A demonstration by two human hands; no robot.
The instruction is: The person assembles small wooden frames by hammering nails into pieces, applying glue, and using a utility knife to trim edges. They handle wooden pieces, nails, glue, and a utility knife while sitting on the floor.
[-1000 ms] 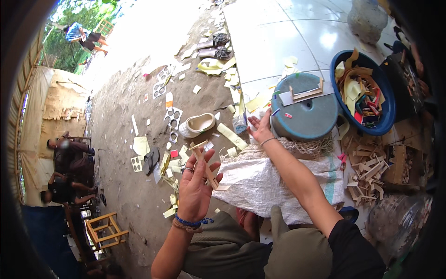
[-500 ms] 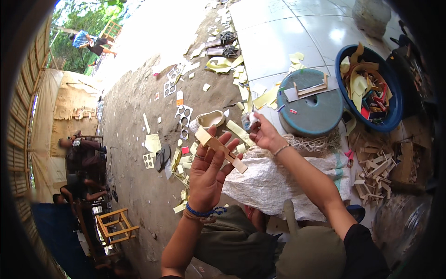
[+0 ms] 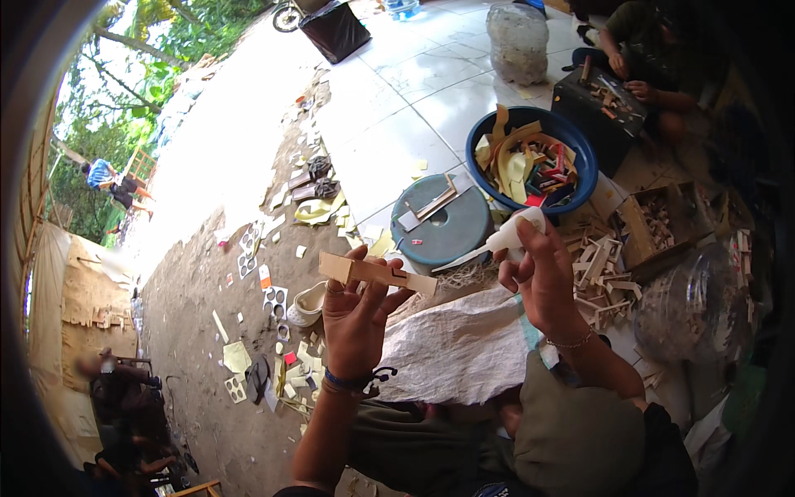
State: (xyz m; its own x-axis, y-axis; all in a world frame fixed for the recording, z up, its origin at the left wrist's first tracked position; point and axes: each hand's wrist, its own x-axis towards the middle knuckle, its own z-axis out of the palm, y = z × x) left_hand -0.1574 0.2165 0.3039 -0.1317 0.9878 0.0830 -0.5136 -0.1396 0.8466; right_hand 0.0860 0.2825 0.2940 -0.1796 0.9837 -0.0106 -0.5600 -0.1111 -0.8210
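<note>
— So, what are the fingers doing?

— Those of the left hand grasp a slim wooden piece, thumb on the near side and fingertips showing past its upper edge. Those of the right hand are curled round a white bottle, whose thin nozzle points down toward eight o'clock.

— Where is the wooden piece, then?

— Held up in front of the person, almost level, its right end dipping slightly. The nozzle's tip shows just beside that end; whether they touch, I cannot tell.

— Take the wood as the clock's centre. What lies near it?

— A pale clog on the dirt ground at eight o'clock, a white woven sack between four and five, and a round grey-green stool between one and two, with a white strip lying on top.

— And farther out?

— At two o'clock, past the stool, a blue tub filled with coloured scraps. At three, beyond the right hand, a loose pile of small wooden parts, with an open brown box just beside it.

— Anyone else around?

— Yes: beyond the tub, also at two o'clock, a co-worker sits with both hands at a dark block that has small pieces lying on top.
</note>
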